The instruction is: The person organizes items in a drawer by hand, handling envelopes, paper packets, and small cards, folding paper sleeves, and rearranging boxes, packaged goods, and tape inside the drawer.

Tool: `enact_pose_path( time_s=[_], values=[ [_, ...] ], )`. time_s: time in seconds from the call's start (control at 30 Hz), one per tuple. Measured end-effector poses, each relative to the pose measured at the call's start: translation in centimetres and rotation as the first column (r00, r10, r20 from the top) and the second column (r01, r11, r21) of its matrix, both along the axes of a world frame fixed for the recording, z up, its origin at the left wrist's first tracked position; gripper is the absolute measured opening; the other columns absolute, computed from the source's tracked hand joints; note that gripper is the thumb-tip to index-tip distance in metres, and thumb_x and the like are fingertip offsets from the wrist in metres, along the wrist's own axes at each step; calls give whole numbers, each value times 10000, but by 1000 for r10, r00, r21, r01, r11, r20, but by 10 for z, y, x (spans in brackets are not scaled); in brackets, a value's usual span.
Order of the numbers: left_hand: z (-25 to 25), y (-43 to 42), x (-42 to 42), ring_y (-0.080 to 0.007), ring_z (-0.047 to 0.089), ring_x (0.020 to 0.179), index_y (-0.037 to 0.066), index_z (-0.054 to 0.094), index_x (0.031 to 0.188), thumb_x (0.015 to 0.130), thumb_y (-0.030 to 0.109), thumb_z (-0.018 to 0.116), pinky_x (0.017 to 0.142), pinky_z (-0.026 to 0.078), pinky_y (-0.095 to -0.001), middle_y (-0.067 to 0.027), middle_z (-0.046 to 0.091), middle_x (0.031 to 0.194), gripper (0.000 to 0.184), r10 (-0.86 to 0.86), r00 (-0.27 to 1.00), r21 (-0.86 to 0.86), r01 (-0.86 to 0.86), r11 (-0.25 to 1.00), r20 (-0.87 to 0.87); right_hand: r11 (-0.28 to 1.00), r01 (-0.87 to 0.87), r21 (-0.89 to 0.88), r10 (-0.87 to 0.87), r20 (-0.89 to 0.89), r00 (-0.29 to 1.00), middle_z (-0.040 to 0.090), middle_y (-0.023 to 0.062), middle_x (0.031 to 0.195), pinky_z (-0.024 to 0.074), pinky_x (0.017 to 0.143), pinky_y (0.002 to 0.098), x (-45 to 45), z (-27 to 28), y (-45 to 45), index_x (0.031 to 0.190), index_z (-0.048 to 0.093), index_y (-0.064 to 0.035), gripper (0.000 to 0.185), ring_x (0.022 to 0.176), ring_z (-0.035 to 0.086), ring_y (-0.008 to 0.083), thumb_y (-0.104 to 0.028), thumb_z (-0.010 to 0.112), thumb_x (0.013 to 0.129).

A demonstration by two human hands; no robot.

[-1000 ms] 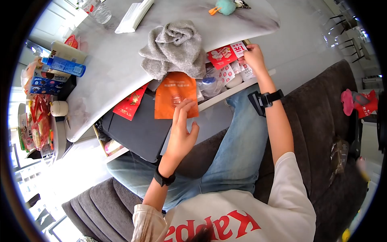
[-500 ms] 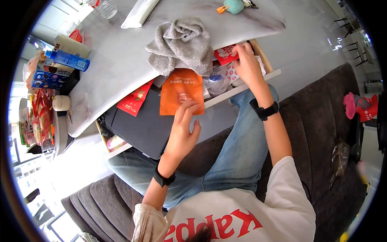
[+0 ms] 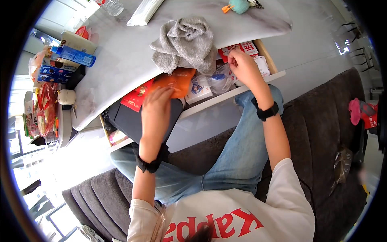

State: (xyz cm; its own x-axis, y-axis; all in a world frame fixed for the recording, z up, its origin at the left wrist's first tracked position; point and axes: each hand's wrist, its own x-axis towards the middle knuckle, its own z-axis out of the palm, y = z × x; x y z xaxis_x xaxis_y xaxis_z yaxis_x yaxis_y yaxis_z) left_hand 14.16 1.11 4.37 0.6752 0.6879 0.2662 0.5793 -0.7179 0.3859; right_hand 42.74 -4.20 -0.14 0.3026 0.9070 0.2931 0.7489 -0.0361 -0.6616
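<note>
left to right: at centre left of the frame, a flat black case (image 3: pixel 125 120) lies slanted across the open drawer (image 3: pixel 230 97), a red envelope (image 3: pixel 135 99) above it. the left hand (image 3: pixel 155 115) has its fingers bent over the lower left of the orange packet (image 3: pixel 184 82), just above the frame's centre; whether they pinch it cannot be told, the thumb being hidden. a grey towel (image 3: pixel 186 42) overlaps the packet's upper edge, so a flat, low pull from a firm edge hold would disturb the towel least. to the right are a white box (image 3: pixel 198 91) and a blue-capped container (image 3: pixel 220 82). the right hand (image 3: pixel 245 69), fingers loosely curled, is beside a red-and-white packet (image 3: pixel 226 52); its hold cannot be told.
</note>
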Motion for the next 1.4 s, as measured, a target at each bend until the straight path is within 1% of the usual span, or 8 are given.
enact_pose_path(
  time_s=[0.17, 0.43, 0.63, 0.67, 0.87, 0.97, 1.17, 1.4],
  values=[
    [-8, 19, -16, -316, 550, 1018, 36, 610, 1076, 824, 43, 510, 896, 423, -397, -135, 608, 1065, 271, 151, 987, -40, -153, 987, -61, 989, -91, 118, 99, -65, 993, 546, 125, 702, 430, 615, 384, -34, 7, -8, 753, 504, -25, 115, 636, 563, 287, 21, 592, 695],
    [-2, 22, 4, -339, 562, 970, 35, 602, 1071, 868, 110, 502, 811, 459, -382, -157, 609, 1041, 239, 171, 985, -225, -164, 961, 12, 958, -227, 176, 228, 10, 973, 547, 106, 816, 416, 733, 406, -92, 5, -26, 808, 527, -35, 136, 814, 530, 298, -14, 609, 702],
    [-18, 17, -3, -328, 400, 1231, 40, 494, 1237, 896, 162, 486, 996, 329, -402, -164, 482, 1280, 363, -138, 974, -73, 127, 989, -178, 969, -243, 50, 233, 144, 962, 572, 113, 1027, 383, 919, 388, -100, -14, -27, 987, 573, -4, 274, 1026, 498, 283, -157, 613, 764],
    [-18, 17, -6, -332, 289, 1310, 52, 420, 1305, 894, 207, 495, 1045, 258, -444, -166, 384, 1368, 445, -149, 962, -180, 108, 978, -230, 975, -220, 28, 215, 136, 967, 573, 112, 1056, 377, 935, 388, -99, -15, -26, 1002, 576, -2, 290, 1053, 494, 282, -174, 614, 772],
    [-4, -31, -14, -345, 234, 1334, 68, 343, 1354, 844, 290, 576, 1037, 266, -483, -191, 283, 1419, 603, -127, 928, -101, 97, 990, -349, 994, -105, -38, 112, 310, 944, 536, 167, 1134, 340, 987, 401, -109, -27, -28, 1091, 529, 37, 443, 1156, 445, 311, -266, 635, 785],
    [-10, -40, -18, -338, 255, 1323, 106, 348, 1349, 786, 210, 633, 1033, 270, -489, -172, 296, 1411, 640, -103, 948, -63, 88, 994, -302, 958, -75, -278, 151, 263, 953, 400, 299, 1290, 304, 1027, 429, -124, -3, -17, 1237, 414, 52, 625, 1233, 359, 410, -315, 635, 783],
    [-16, -34, -20, -334, 289, 1301, 130, 394, 1308, 753, 95, 635, 1034, 281, -480, -164, 332, 1380, 606, -68, 969, -42, 60, 997, -239, 796, 23, -605, 236, 345, 908, 324, 352, 1308, 293, 1017, 476, -127, -17, 24, 1264, 379, 27, 739, 1236, 316, 467, -308, 700, 688],
    [-22, -37, -22, -343, 322, 1278, 86, 427, 1270, 788, 78, 586, 1026, 296, -491, -166, 362, 1353, 508, -55, 966, 1, 58, 998, -251, 839, -255, -481, 344, 105, 933, 597, 273, 971, 464, 784, 426, -86, 26, 7, 1240, 426, -1, 582, 896, 589, 403, -252, 606, 747]
  ],
)
